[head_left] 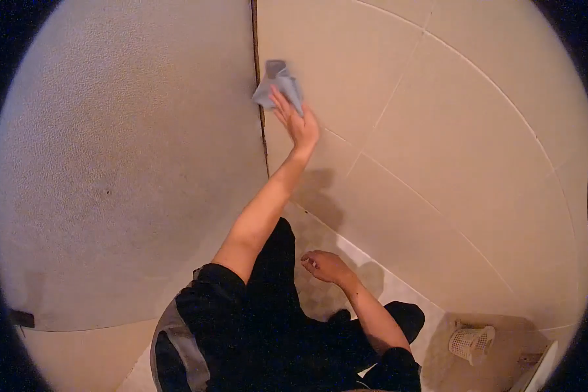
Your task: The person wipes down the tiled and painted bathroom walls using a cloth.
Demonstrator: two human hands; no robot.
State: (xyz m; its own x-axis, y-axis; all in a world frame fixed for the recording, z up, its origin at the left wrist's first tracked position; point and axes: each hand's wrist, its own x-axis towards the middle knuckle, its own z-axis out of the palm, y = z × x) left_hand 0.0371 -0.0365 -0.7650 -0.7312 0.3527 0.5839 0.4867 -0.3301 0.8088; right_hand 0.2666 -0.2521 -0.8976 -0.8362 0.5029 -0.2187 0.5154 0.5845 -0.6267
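Note:
My left hand is raised with the arm stretched out. It presses a crumpled blue-grey cloth against the beige tiled wall, right beside the vertical corner seam. My right hand hangs low over my black-trousered legs. Its fingers are loosely curled and it holds nothing. It is near the white strip at the foot of the wall, not touching it.
A rough textured wall fills the left side. A small white lattice basket lies on the floor at the lower right, by a white edge. A dark small fitting sits low on the left wall.

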